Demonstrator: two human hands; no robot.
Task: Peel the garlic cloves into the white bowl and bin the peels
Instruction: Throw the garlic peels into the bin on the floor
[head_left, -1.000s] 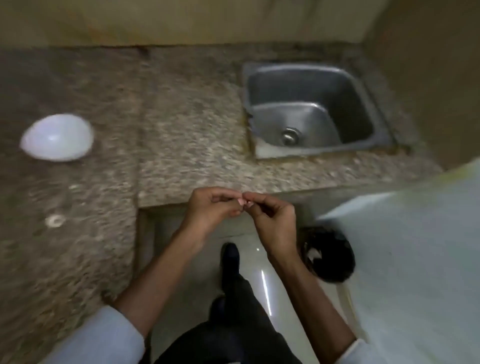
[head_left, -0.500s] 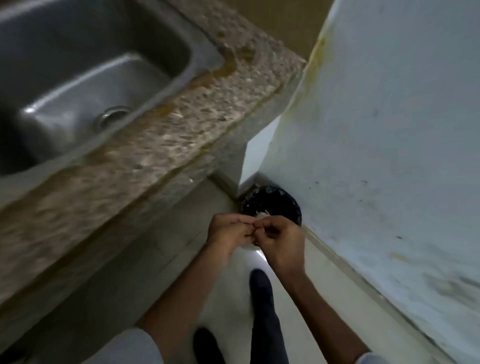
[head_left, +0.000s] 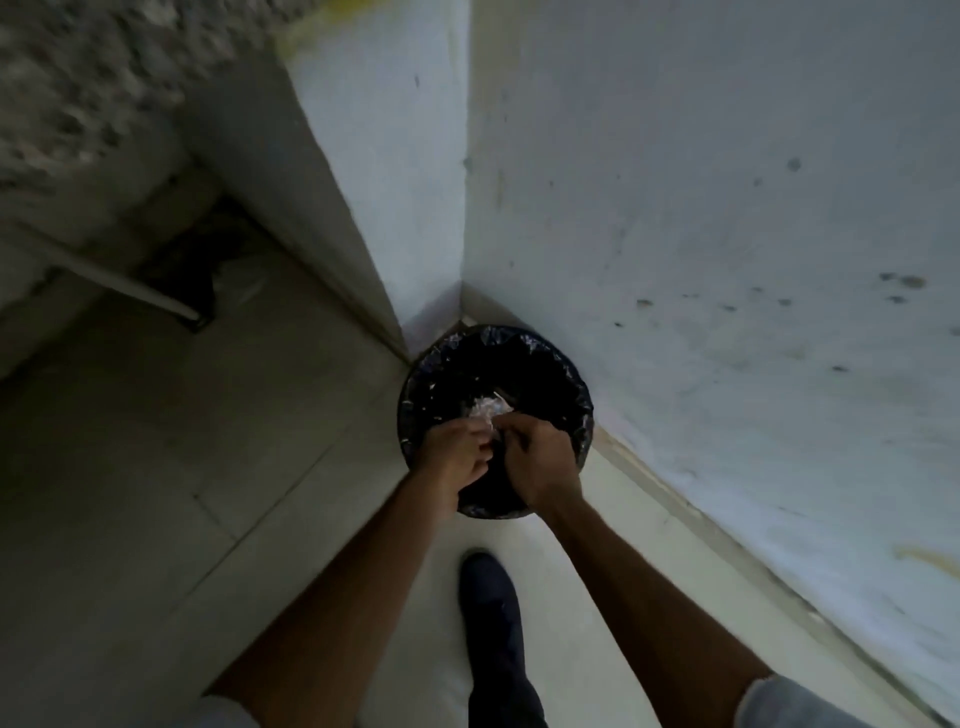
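— Okay, quick pass. Where are the hands?
— Both are over the bin (head_left: 569, 371), above its near half. Left hand (head_left: 453, 453) and right hand (head_left: 541, 460) meet fingertip to fingertip, fingers curled in.
— Holding anything?
— Yes, a small pale piece (head_left: 491, 435) is pinched between them, with each hand's fingertips closed on it. Too blurred to call it clove or peel.
— And the bin itself?
— Round, with a black liner folded over the rim. It stands on the floor (head_left: 156, 493) in the far corner, tucked where the two pale walls (head_left: 727, 208) meet. It touches or nearly touches the one on the right; cannot tell which.
— Anything in it?
— Pale peels (head_left: 485, 404) lie on the liner near the middle, just beyond the fingertips.
— Rest of the frame?
— Speckled stone counter (head_left: 78, 104) at top left, blurred. A white pipe (head_left: 122, 288) runs under it, beside a dark gap. One dark shoe (head_left: 491, 592) is on the floor between the forearms, toe pointing at the bin and just short of it. Pale sleeve (head_left: 800, 701) at the right elbow, and a sliver of another at the left, on the bottom edge.
— Lighting?
— Dim. Dark spots mark the wall on the right.
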